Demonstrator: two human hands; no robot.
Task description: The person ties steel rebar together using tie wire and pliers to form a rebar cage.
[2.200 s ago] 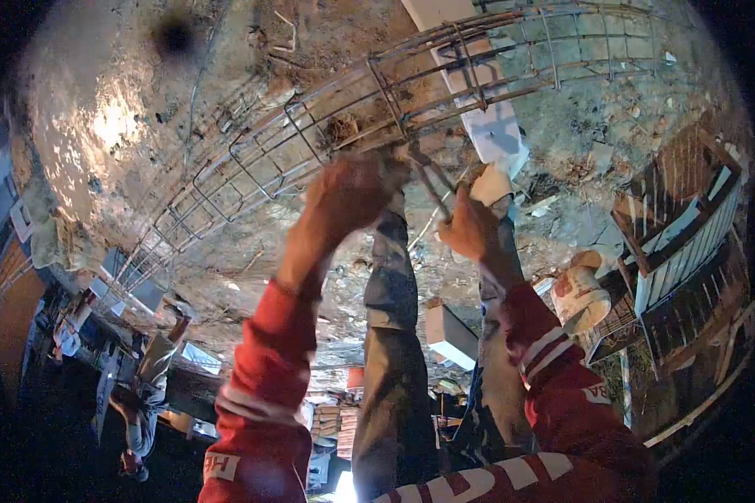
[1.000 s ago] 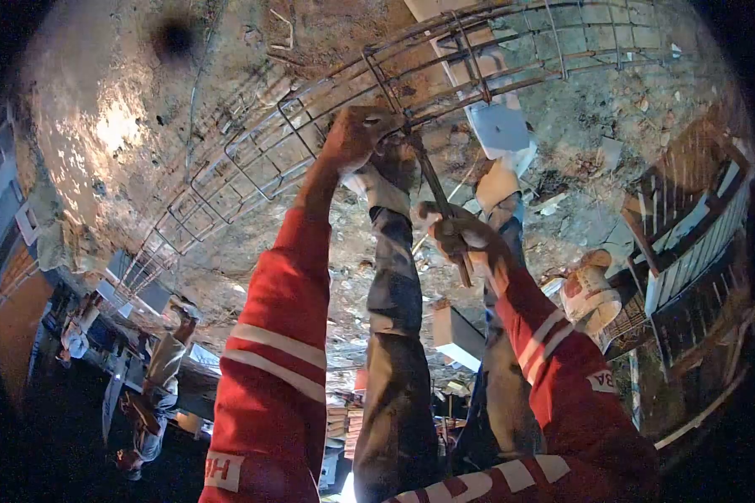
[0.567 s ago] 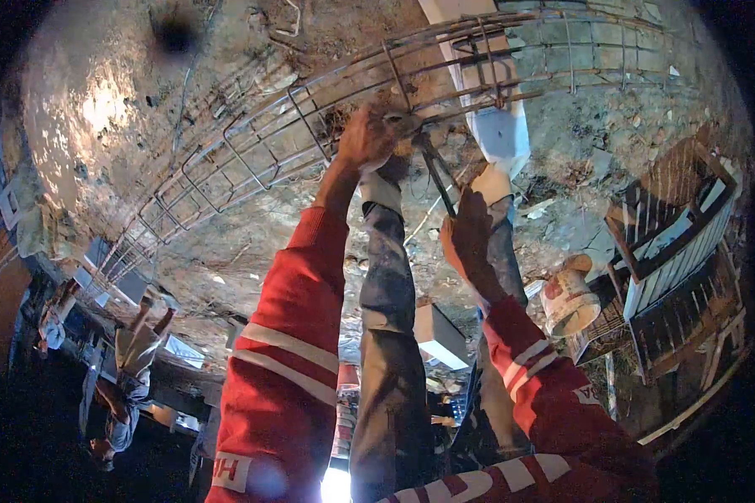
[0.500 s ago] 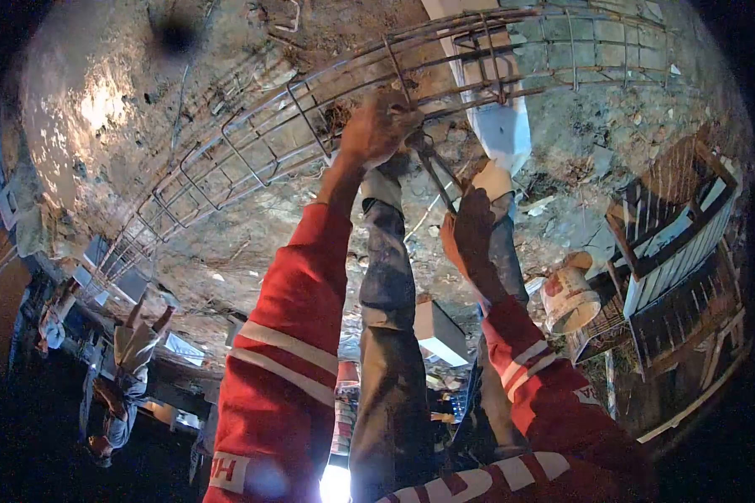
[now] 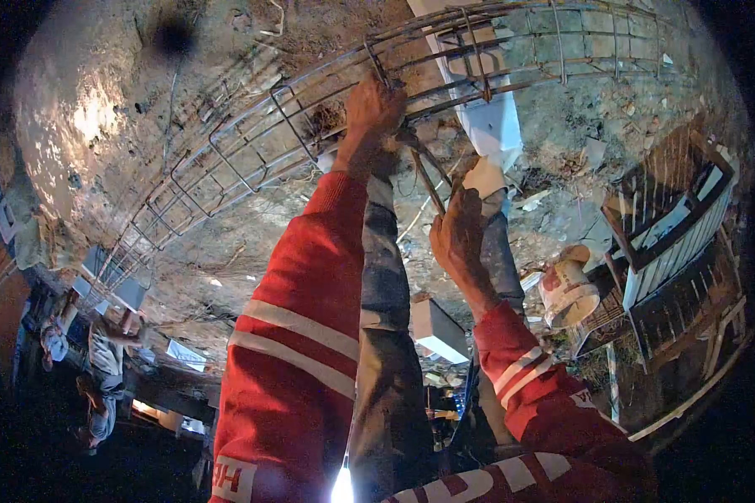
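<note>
A long rebar cage of rods and square stirrups curves across the upper view. My left hand is closed around the cage where a stirrup crosses the rods; its fingertips are partly hidden. In my right hand are the handles of long-handled pincers, spread apart. The pincers' head lies just below my left hand, close to the cage's near rod, and its jaws cannot be made out. A white beam-like block passes beneath the cage.
My legs and shoes stand just below the cage. At the right are a stained bucket and a wooden slatted frame. A white block sits behind my legs. Another person is at the lower left.
My left hand has shifted slightly up and left along the cage. The pincers' handles are wider apart, and my right hand has moved a little left. The other person has moved.
</note>
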